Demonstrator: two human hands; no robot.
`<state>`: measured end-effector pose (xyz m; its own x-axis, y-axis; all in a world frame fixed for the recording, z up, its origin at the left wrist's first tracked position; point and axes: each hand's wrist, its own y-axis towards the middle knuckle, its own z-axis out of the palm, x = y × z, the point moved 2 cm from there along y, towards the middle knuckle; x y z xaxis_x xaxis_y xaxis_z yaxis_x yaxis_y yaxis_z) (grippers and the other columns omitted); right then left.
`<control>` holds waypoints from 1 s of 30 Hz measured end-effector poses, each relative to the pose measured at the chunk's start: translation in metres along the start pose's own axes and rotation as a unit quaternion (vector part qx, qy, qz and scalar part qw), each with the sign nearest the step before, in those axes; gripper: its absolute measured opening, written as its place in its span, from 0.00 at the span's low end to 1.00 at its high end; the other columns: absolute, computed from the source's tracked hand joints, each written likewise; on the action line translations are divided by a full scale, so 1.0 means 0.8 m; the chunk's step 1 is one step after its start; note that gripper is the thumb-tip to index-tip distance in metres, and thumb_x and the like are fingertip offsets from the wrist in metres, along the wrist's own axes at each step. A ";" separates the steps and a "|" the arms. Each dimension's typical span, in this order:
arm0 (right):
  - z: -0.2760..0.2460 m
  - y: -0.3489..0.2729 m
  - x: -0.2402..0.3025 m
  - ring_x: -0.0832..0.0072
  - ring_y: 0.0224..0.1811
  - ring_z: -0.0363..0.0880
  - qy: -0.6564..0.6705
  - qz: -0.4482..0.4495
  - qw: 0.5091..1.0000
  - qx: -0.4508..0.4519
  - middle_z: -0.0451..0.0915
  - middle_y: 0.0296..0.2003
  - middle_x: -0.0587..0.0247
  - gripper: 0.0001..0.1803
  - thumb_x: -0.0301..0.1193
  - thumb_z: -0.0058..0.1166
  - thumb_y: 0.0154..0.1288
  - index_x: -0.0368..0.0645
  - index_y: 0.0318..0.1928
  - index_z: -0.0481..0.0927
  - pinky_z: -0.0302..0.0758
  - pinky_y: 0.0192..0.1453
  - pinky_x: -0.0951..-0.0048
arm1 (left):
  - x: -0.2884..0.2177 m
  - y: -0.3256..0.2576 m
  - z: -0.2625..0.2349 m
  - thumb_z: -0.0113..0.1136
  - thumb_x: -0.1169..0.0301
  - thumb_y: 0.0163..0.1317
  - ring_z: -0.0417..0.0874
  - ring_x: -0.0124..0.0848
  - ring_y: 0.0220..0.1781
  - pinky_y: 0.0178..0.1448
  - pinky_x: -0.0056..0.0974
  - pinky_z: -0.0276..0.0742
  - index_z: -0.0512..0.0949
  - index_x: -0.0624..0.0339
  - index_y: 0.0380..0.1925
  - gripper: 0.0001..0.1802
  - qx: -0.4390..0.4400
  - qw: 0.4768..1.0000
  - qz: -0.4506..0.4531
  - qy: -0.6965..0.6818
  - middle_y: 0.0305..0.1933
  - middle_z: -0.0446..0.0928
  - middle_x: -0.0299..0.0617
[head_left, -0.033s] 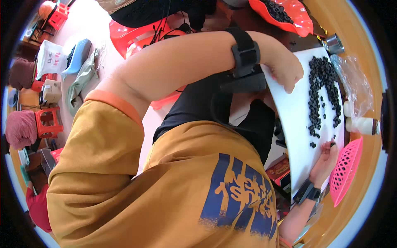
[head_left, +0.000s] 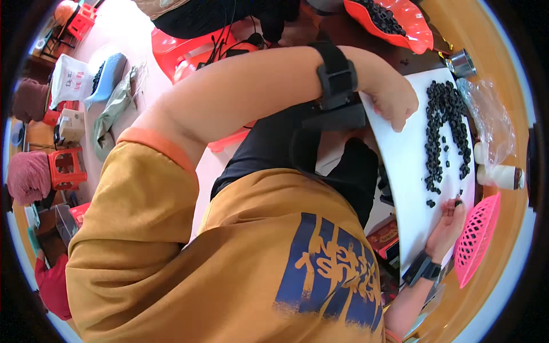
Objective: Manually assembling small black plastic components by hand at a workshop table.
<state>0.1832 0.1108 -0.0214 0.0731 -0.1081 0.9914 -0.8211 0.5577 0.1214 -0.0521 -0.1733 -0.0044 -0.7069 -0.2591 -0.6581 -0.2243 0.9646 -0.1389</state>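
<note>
A white board (head_left: 394,150) bears a heap of small black parts (head_left: 433,151), some of them ring-like, with a few lying loose nearer my right hand. My left hand (head_left: 393,98) hangs over the board's left edge, fingers curled closed; what they hold, if anything, is hidden. Low on the board, my right hand (head_left: 446,228) pinches one small black part (head_left: 458,203) at its fingertips, palm side up. Both wrists wear black straps with a dark device. Beside the right hand leans a pink openwork basket (head_left: 479,237).
A red wavy-rimmed bowl (head_left: 417,28) of black parts stands at the top, near a metal cup (head_left: 461,63). Right of the heap are a clear plastic bag (head_left: 489,117) and a white bottle (head_left: 502,176). Red stools (head_left: 67,170) and a sack (head_left: 67,80) stand at the left.
</note>
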 end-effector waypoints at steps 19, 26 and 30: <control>-0.003 -0.037 0.008 0.75 0.43 0.72 -0.002 0.014 0.999 -0.050 0.76 0.38 0.62 0.12 0.31 0.47 0.71 0.35 0.48 0.73 0.69 0.53 0.72 | 0.001 -0.021 -0.006 0.57 0.65 0.55 0.79 0.38 0.34 0.40 0.39 0.73 0.77 0.63 0.33 0.12 -0.046 0.994 0.048 -0.092 0.30 0.79 0.45; -0.003 -0.046 0.007 0.76 0.43 0.72 -0.020 0.016 0.998 -0.060 0.75 0.39 0.62 0.12 0.30 0.47 0.71 0.35 0.49 0.73 0.69 0.53 0.74 | 0.008 -0.027 -0.006 0.57 0.67 0.55 0.80 0.37 0.35 0.40 0.39 0.74 0.77 0.65 0.34 0.12 -0.070 0.986 0.052 -0.144 0.32 0.79 0.46; -0.008 -0.044 0.009 0.76 0.44 0.73 -0.056 0.011 0.997 -0.056 0.76 0.40 0.62 0.13 0.30 0.47 0.71 0.35 0.50 0.73 0.69 0.55 0.74 | 0.017 -0.024 -0.004 0.57 0.65 0.57 0.79 0.37 0.32 0.38 0.39 0.74 0.78 0.65 0.33 0.13 -0.118 0.977 0.089 -0.154 0.29 0.79 0.47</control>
<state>0.2162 0.0953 -0.0181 -0.0135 -0.1835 0.9829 -0.7530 0.6486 0.1107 -0.0596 -0.1955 -0.0081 -0.5209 -0.0251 -0.8533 -0.2896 0.9455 0.1490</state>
